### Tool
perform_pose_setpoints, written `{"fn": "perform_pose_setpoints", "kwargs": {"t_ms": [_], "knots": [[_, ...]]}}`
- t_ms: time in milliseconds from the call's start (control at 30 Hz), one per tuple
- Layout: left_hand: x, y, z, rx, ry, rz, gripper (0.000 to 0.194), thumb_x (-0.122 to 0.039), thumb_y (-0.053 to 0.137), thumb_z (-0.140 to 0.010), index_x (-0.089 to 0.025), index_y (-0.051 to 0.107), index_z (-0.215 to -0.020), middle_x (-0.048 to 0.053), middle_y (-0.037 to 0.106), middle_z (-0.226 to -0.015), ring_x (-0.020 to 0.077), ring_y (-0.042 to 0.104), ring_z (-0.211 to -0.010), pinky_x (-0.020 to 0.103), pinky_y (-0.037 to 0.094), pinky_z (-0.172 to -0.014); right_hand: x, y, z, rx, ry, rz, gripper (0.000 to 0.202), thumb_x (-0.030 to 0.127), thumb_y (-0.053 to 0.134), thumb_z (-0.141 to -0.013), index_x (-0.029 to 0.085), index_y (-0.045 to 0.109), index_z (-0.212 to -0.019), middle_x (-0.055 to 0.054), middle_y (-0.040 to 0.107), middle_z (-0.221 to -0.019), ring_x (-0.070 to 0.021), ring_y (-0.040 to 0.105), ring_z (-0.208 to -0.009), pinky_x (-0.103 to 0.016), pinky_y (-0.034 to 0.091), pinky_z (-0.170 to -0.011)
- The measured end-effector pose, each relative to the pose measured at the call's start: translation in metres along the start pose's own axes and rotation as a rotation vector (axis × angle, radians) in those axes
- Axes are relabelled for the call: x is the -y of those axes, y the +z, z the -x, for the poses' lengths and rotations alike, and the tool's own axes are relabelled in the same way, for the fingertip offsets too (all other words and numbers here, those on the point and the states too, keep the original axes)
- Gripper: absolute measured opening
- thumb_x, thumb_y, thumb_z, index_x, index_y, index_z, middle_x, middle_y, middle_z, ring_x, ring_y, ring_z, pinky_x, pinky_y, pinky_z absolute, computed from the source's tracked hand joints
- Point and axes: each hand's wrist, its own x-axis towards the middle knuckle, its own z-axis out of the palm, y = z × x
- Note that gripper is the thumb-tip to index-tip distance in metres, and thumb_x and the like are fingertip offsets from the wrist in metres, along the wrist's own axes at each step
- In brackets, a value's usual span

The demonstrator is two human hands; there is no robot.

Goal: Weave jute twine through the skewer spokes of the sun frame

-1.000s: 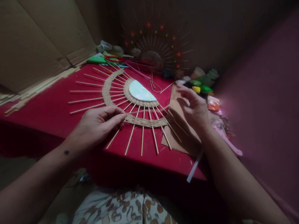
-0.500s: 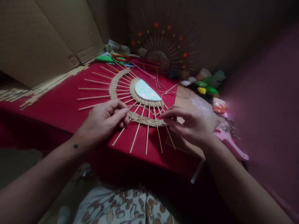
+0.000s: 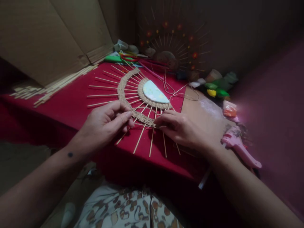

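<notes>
A half-round woven piece lies on the red cloth, with thin wooden sticks fanning out from a pale blue patterned half-disc. A curved band of woven twine crosses the sticks. At its near side, my left hand is closed, thumb and forefinger pinching the twine, which arcs in a thin loop toward the other hand. My right hand is closed too, its fingertips pinched at the band's outer edge on the strand. Its fingers cover the band's right end.
Loose sticks lie along the cardboard at left. A flower-dotted stick fan stands at the back. A pink glue gun and an orange packet lie at right. The red cloth hangs over the front edge.
My right hand has moved left along the band, closer to my left hand, which keeps its pinch. The whole view has shifted slightly, so things appear farther right.
</notes>
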Motion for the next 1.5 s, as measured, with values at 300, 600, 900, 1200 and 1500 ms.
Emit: {"fn": "perform_pose_setpoints", "kwargs": {"t_ms": [300,600,900,1200,1500], "knots": [[-0.003,0.001,0.025,-0.028,0.026,-0.056,0.013,-0.031,0.059,-0.086,-0.019,0.059,-0.081,0.001,0.07,-0.071,0.0077,0.058,-0.055,0.017,0.046,-0.05,0.001,0.01,-0.017,0.066,-0.037,0.229,0.021,0.012,0.047,-0.092,0.016,0.068,-0.096,-0.005,0.06,-0.088,-0.0134,0.055,-0.079,-0.025,0.04,-0.065],[-0.006,0.003,0.042,-0.015,-0.012,-0.133,0.017,-0.033,0.057,-0.087,-0.018,0.062,-0.081,0.0,0.069,-0.073,0.0074,0.058,-0.056,0.017,0.046,-0.053,0.012,0.014,-0.037,0.34,-0.339,0.754,0.02,0.019,0.042,-0.098,0.017,0.062,-0.1,-0.006,0.061,-0.089,-0.0165,0.054,-0.072,-0.031,0.031,-0.064],[-0.003,0.006,0.082,0.06,0.08,-0.313,0.013,-0.032,0.054,-0.089,-0.023,0.062,-0.092,-0.001,0.069,-0.077,0.0102,0.063,-0.064,0.014,0.049,-0.052,0.006,0.018,-0.034,0.289,-0.339,0.741,0.022,0.018,0.037,-0.099,0.018,0.059,-0.101,-0.005,0.062,-0.09,-0.0165,0.055,-0.076,-0.031,0.033,-0.071],[0.018,0.006,0.088,0.065,0.032,-0.302,0.016,-0.033,0.053,-0.09,-0.022,0.063,-0.093,0.001,0.071,-0.08,0.0101,0.064,-0.059,0.015,0.051,-0.052,0.004,0.021,-0.031,0.229,-0.331,0.746,0.021,0.018,0.038,-0.1,0.018,0.059,-0.102,-0.005,0.063,-0.089,-0.0172,0.054,-0.075,-0.031,0.029,-0.069],[0.0,-0.009,0.064,0.006,0.045,-0.376,0.015,-0.036,0.053,-0.088,-0.023,0.062,-0.092,0.0,0.069,-0.071,0.0132,0.065,-0.057,0.02,0.052,-0.052,-0.001,0.024,-0.03,0.159,-0.346,0.637,0.022,0.014,0.04,-0.097,0.017,0.062,-0.098,-0.005,0.062,-0.084,-0.0155,0.049,-0.071,-0.031,0.028,-0.067]]}}
